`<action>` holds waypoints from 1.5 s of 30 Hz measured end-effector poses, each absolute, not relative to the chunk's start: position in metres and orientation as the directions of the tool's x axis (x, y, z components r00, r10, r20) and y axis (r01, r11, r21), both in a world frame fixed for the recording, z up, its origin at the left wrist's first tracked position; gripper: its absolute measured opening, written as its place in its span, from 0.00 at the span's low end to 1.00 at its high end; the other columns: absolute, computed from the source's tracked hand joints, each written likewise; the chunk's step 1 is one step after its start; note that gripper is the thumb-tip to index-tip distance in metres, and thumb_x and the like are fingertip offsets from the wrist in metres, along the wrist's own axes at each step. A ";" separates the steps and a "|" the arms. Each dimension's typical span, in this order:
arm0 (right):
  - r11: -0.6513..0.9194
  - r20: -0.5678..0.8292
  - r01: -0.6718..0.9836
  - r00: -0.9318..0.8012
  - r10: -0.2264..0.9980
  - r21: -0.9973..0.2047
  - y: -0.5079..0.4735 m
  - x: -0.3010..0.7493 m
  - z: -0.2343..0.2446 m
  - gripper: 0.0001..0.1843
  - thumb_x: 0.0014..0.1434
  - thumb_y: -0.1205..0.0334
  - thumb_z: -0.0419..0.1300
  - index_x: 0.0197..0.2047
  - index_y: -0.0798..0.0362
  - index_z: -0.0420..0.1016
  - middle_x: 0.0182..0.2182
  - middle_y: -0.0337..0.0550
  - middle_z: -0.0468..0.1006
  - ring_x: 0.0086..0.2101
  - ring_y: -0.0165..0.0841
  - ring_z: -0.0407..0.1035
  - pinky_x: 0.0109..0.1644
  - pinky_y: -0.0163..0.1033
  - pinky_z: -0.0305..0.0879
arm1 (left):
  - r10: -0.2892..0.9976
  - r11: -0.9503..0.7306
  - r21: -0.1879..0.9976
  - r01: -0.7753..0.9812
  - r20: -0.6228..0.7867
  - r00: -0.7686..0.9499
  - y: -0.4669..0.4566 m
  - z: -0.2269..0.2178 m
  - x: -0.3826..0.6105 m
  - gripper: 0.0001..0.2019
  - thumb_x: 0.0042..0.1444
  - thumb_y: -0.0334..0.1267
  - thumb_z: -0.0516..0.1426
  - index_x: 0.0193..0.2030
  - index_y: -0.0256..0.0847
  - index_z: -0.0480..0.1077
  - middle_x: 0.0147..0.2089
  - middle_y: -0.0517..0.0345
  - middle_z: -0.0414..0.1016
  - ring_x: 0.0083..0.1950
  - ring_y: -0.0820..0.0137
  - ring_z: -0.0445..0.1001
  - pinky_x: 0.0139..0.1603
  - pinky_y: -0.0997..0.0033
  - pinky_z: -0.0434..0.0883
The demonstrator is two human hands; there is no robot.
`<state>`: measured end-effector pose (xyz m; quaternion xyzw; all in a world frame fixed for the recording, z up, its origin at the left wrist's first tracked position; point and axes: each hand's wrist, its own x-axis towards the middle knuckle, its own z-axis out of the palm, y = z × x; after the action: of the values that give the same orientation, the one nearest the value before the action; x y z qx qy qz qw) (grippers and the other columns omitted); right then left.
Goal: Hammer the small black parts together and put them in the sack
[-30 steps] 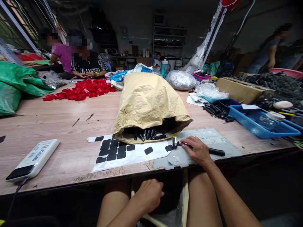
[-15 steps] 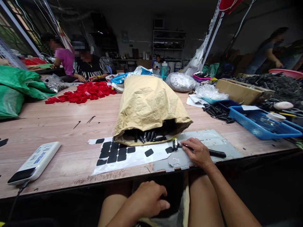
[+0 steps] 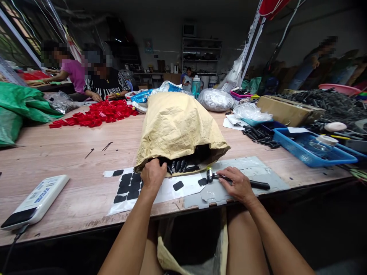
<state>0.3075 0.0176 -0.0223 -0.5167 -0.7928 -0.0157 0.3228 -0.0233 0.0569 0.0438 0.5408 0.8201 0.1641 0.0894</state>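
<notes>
My left hand [image 3: 154, 175] reaches into the mouth of a brown paper sack [image 3: 177, 126] lying on the table. Its fingertips are hidden among slim black plastic parts [image 3: 178, 165] that show in the opening. My right hand [image 3: 236, 183] holds the neck of a small hammer [image 3: 259, 185] with a yellow-tipped head and black grip, resting on a grey board [image 3: 269, 173]. Square black pads [image 3: 178, 186] stick to a white backing sheet [image 3: 169, 196] in front of the sack. Between my legs stands another open sack [image 3: 168, 254], its inside dark.
A white box-shaped device [image 3: 37, 202] with a cable lies at left. Red plastic pieces [image 3: 97, 113] are heaped farther back, near two seated people. At right are a blue tray [image 3: 312, 154], a cardboard box [image 3: 289, 110] and piles of black parts [image 3: 259, 137].
My left hand has risen from above the sack between my legs to the mouth of the sack on the table. My right hand stays on the hammer. The view has shifted slightly.
</notes>
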 end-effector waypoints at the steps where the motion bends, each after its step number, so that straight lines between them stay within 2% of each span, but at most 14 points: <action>1: 0.466 0.529 0.829 -0.257 0.808 -0.309 0.018 0.308 -0.022 0.12 0.63 0.60 0.59 0.48 0.45 0.78 0.38 0.40 0.78 0.41 0.36 0.70 0.46 0.41 0.67 | 0.919 0.359 0.369 0.857 0.023 -0.394 0.053 0.043 -0.025 0.15 0.58 0.50 0.55 0.40 0.42 0.76 0.44 0.41 0.81 0.47 0.47 0.78 0.39 0.58 0.68; 4: 0.467 0.531 0.832 -0.260 0.807 -0.301 0.018 0.307 -0.022 0.12 0.62 0.60 0.59 0.48 0.45 0.79 0.38 0.40 0.78 0.41 0.36 0.70 0.46 0.41 0.67 | 0.941 0.274 0.403 0.873 0.078 -0.331 0.031 0.044 -0.025 0.12 0.58 0.49 0.56 0.40 0.46 0.74 0.42 0.50 0.81 0.44 0.53 0.78 0.36 0.62 0.66; 7: 0.458 0.537 0.842 -0.256 0.804 -0.286 0.018 0.308 -0.022 0.11 0.62 0.59 0.60 0.47 0.45 0.79 0.38 0.40 0.78 0.41 0.36 0.70 0.46 0.41 0.68 | 0.978 0.029 0.445 0.895 0.172 -0.117 0.005 0.042 -0.016 0.08 0.57 0.46 0.58 0.39 0.47 0.72 0.42 0.58 0.79 0.41 0.61 0.76 0.36 0.66 0.64; 11: 0.458 0.535 0.844 -0.260 0.804 -0.278 0.018 0.308 -0.021 0.12 0.62 0.59 0.60 0.48 0.45 0.79 0.38 0.41 0.78 0.40 0.36 0.70 0.46 0.41 0.68 | 0.953 -0.304 0.514 0.802 0.171 0.251 -0.013 0.027 0.004 0.04 0.55 0.38 0.60 0.37 0.44 0.72 0.38 0.59 0.76 0.41 0.65 0.73 0.40 0.68 0.65; 14: 0.454 0.521 0.849 -0.267 0.811 -0.271 0.018 0.307 -0.021 0.12 0.62 0.59 0.60 0.49 0.45 0.78 0.39 0.41 0.78 0.41 0.36 0.70 0.46 0.41 0.68 | 0.912 -0.407 0.585 0.701 0.214 0.351 -0.012 0.012 0.010 0.04 0.55 0.37 0.61 0.38 0.43 0.74 0.38 0.57 0.75 0.43 0.64 0.71 0.44 0.67 0.66; 17: 0.437 0.498 0.866 -0.275 0.822 -0.242 0.019 0.307 -0.020 0.14 0.63 0.58 0.59 0.52 0.44 0.77 0.39 0.41 0.78 0.41 0.36 0.70 0.46 0.41 0.68 | 0.907 -0.417 0.644 0.641 0.259 0.331 -0.008 0.001 0.008 0.06 0.54 0.38 0.63 0.38 0.43 0.75 0.37 0.57 0.75 0.42 0.64 0.70 0.46 0.65 0.66; 22: 0.469 0.477 0.853 -0.322 0.818 -0.228 0.020 0.305 -0.011 0.13 0.67 0.59 0.55 0.50 0.44 0.78 0.37 0.42 0.77 0.41 0.36 0.70 0.47 0.40 0.68 | 0.915 -0.396 0.699 0.595 0.249 0.317 -0.006 0.002 0.005 0.06 0.50 0.36 0.65 0.36 0.42 0.76 0.36 0.57 0.76 0.42 0.64 0.71 0.45 0.65 0.66; 24: 0.477 0.505 0.829 -0.289 0.813 -0.293 0.015 0.300 -0.003 0.14 0.68 0.59 0.53 0.52 0.44 0.77 0.38 0.43 0.77 0.43 0.36 0.71 0.48 0.41 0.69 | 0.921 -0.382 0.712 0.589 0.239 0.309 -0.006 0.004 0.005 0.06 0.49 0.33 0.65 0.36 0.41 0.77 0.36 0.57 0.75 0.42 0.64 0.71 0.45 0.65 0.67; 27: 0.494 0.557 0.730 -0.187 0.809 -0.473 0.003 0.283 0.012 0.16 0.69 0.59 0.52 0.56 0.44 0.74 0.42 0.44 0.77 0.44 0.35 0.72 0.50 0.41 0.70 | 0.921 -0.381 0.730 0.567 0.249 0.298 -0.007 0.005 0.004 0.09 0.47 0.29 0.64 0.37 0.41 0.78 0.37 0.57 0.75 0.44 0.64 0.72 0.47 0.65 0.67; 30: 0.561 0.572 0.595 -0.197 0.796 -0.576 -0.013 0.260 0.021 0.16 0.69 0.60 0.53 0.56 0.44 0.73 0.43 0.45 0.77 0.44 0.36 0.72 0.50 0.42 0.71 | 0.920 -0.384 0.745 0.545 0.262 0.291 -0.007 0.004 0.003 0.09 0.47 0.30 0.65 0.37 0.41 0.78 0.38 0.56 0.76 0.44 0.64 0.72 0.48 0.65 0.67; 38: 0.613 0.545 0.613 -0.328 0.772 -0.499 -0.036 0.222 0.018 0.17 0.68 0.65 0.52 0.57 0.44 0.72 0.39 0.43 0.76 0.41 0.34 0.72 0.45 0.39 0.70 | 0.914 -0.395 0.753 0.526 0.267 0.304 -0.005 0.001 0.001 0.06 0.50 0.33 0.65 0.37 0.42 0.80 0.35 0.57 0.73 0.42 0.65 0.70 0.45 0.66 0.66; 42: 0.632 0.574 0.647 -0.347 0.742 -0.426 -0.041 0.215 0.016 0.19 0.68 0.66 0.53 0.59 0.43 0.72 0.40 0.44 0.76 0.42 0.35 0.71 0.46 0.40 0.70 | 0.917 -0.388 0.754 0.529 0.259 0.303 -0.005 0.002 0.001 0.04 0.50 0.32 0.65 0.35 0.42 0.80 0.33 0.58 0.70 0.41 0.66 0.69 0.43 0.68 0.65; 45: 0.614 0.526 0.701 -0.390 0.756 -0.363 -0.042 0.213 0.014 0.19 0.68 0.66 0.52 0.58 0.43 0.74 0.38 0.44 0.77 0.40 0.35 0.72 0.44 0.39 0.71 | 0.915 -0.391 0.751 0.531 0.256 0.312 -0.005 0.001 0.002 0.03 0.52 0.32 0.64 0.33 0.43 0.80 0.32 0.59 0.70 0.40 0.66 0.69 0.43 0.68 0.65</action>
<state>0.2127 -0.0422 0.0140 -0.4373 -0.8328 0.0409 0.3370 0.0019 -0.0053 0.0014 0.7602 0.4757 0.3431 0.2795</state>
